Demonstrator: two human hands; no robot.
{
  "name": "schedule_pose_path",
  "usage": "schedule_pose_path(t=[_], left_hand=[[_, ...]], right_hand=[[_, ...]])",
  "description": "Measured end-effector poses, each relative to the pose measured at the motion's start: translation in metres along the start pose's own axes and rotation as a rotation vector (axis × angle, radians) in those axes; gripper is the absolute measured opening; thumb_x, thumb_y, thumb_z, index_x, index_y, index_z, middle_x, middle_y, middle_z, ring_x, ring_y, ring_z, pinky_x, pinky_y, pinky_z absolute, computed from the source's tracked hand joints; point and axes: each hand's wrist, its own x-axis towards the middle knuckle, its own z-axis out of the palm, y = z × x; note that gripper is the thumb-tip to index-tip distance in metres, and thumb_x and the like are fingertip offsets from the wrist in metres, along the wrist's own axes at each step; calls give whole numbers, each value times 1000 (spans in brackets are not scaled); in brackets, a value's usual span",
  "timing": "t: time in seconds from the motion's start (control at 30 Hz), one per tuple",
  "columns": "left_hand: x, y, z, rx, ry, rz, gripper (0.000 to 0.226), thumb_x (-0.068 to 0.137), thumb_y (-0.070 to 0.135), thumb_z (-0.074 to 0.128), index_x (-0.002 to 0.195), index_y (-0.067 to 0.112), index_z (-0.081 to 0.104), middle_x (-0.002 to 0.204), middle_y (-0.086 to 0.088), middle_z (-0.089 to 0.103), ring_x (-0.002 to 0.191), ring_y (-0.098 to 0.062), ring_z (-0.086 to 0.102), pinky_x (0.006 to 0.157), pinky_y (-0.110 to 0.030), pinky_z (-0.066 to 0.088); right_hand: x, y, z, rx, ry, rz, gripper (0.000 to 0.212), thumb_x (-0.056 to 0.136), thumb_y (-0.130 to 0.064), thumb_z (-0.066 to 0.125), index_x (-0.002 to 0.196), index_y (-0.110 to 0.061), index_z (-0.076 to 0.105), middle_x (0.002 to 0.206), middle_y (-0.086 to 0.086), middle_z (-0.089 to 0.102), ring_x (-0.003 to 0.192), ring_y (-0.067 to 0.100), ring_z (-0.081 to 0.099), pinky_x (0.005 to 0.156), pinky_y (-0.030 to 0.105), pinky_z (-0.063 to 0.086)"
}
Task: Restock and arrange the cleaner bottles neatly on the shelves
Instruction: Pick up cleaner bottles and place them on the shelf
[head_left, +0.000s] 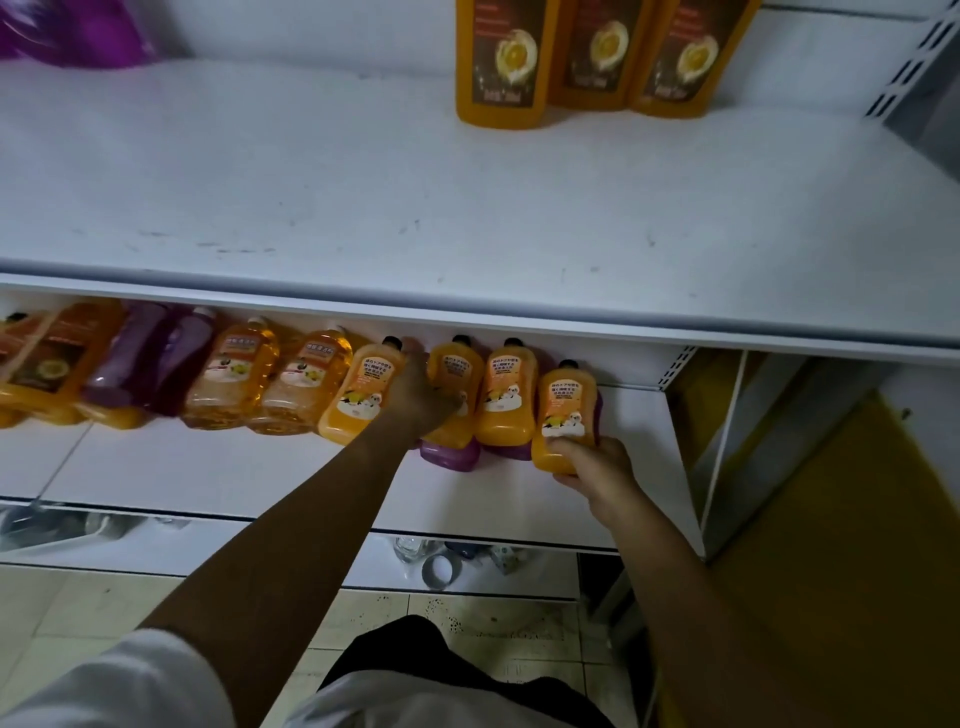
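**Both hands at the orange row on the middle shelf**

The right hand grasps the base of the rightmost orange cleaner bottle, fingers curled under it, near the right end of the middle shelf. The left hand lies further in, over the second orange bottle of the same row. Whether it grips or only rests there cannot be told.

That row counts four opaque orange bottles with pale labels and black caps, the others being the first orange bottle and the third orange bottle. Two purple bases show at their feet. Leftward along the back stand two clear amber bottles, then two purple bottles, then dark-labelled orange bottles cut off at the left edge, so their number is unclear.

The upper shelf is white and scuffed. Three tall orange bottles stand at its back right, and a blurred purple object sits at its back left corner.

Below, a tape roll lies among small clutter on the lowest shelf. The floor is stained beige tile, and a yellow panel stands right of the white shelving.
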Motion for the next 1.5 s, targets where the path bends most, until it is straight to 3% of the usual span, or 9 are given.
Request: schedule_pose_path(t=[0.17,0.33,0.5,0.63,0.77,0.97,1.1,1.3,1.5], left_hand=[[-12,6,-14,-76,24,2,91,84,27,87,158,17,35,144,-11,58,131,-36,58,91,-43,57],[-53,-7,-55,-767,-130,-14,72,75,31,91,138,13,62,131,-20,69,119,-47,68,90,-73,56],[-113,-19,-87,-1186,-277,-148,57,94,5,72,147,16,55,138,-13,69,126,-35,68,100,-51,58],[-170,-32,-113,-1187,-235,-203,81,74,17,92,145,4,55,134,-19,69,115,-31,73,88,-41,61],[-224,-51,-141,-1165,-76,-210,70,82,8,78,147,4,53,138,-23,66,118,-37,70,91,-46,60],[-326,-72,-208,-1040,329,-156,83,70,15,87,146,14,54,128,-16,72,113,-35,72,86,-46,60],[-369,-80,-254,-924,524,-36,60,80,17,77,137,18,59,121,-8,76,110,-30,75,85,-39,62],[-407,-111,-324,-877,707,91,80,68,38,85,140,18,58,124,-8,75,113,-29,73,86,-39,63],[-435,-164,-440,-805,761,174,76,68,39,85,137,22,58,122,-3,75,113,-25,74,88,-39,63]], right_hand=[[-10,-13,-7,149,-24,42,59,88,-16,81,140,-6,54,129,16,65,107,31,68,83,43,61],[-51,-24,-19,203,-58,48,48,90,-13,77,135,-8,59,117,12,67,105,31,68,83,42,61],[-112,-37,-8,290,-314,66,43,87,1,73,128,-8,64,119,14,75,112,38,72,86,47,62],[-150,-44,26,199,-580,44,52,70,0,77,120,-10,67,112,14,78,110,40,73,90,57,60],[-179,-44,65,94,-730,-44,45,80,12,73,114,-17,68,102,3,81,101,27,77,74,42,65],[-238,-34,132,-98,-890,-213,86,55,-30,100,133,-25,62,120,-8,77,112,14,73,90,34,59],[-282,-43,173,-211,-975,-354,63,68,-45,87,125,-31,64,119,-13,76,111,9,72,99,37,55],[-340,-58,241,-285,-992,-538,60,72,-41,83,128,-28,63,117,-16,76,107,4,72,85,23,57],[-403,-71,354,-244,-981,-652,55,73,-37,85,123,-24,67,112,-7,79,105,10,75,86,28,58]])
